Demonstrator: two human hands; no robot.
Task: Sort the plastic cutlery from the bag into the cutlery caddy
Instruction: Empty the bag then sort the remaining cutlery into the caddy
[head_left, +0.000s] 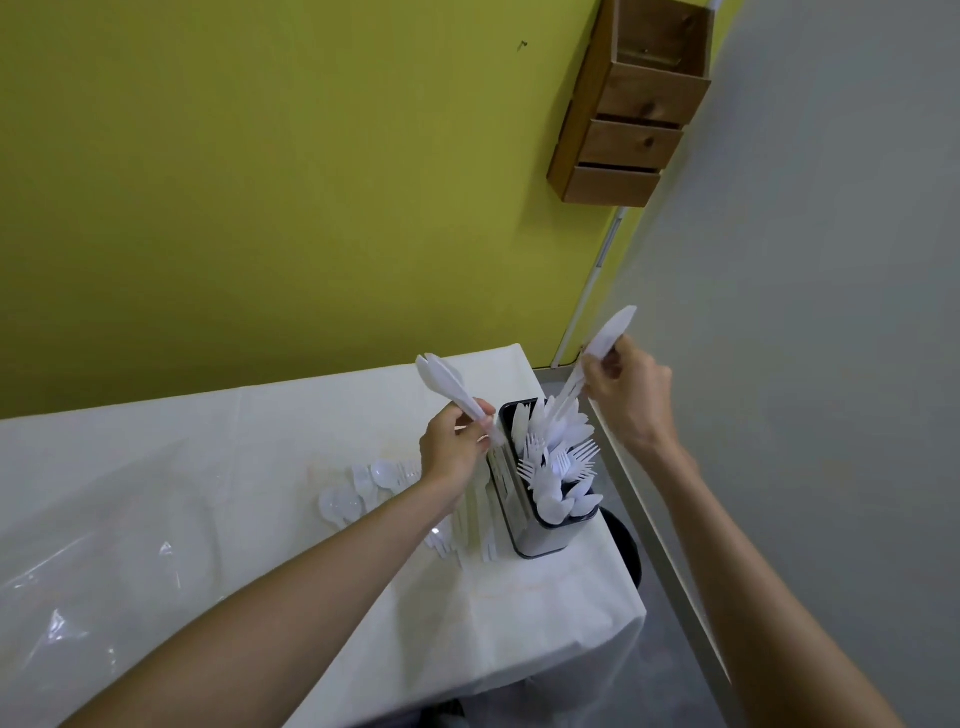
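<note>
A dark cutlery caddy (540, 540) stands near the table's right edge, holding white plastic forks (563, 460), spoons and knives upright. My left hand (454, 452) is just left of the caddy, shut on a small bunch of white knives (441, 379) with blades pointing up. My right hand (626, 387) is above and to the right of the caddy, shut on a white knife (610, 332) whose handle end dips toward the far compartment. Loose white spoons (358, 488) and other cutlery lie on the table left of the caddy. The clear plastic bag (88, 587) lies at the left.
A white cloth covers the table (545, 623), whose right edge is close to the caddy. A grey wall stands at the right, a yellow-green wall behind. A wooden wall rack (628, 114) hangs up high.
</note>
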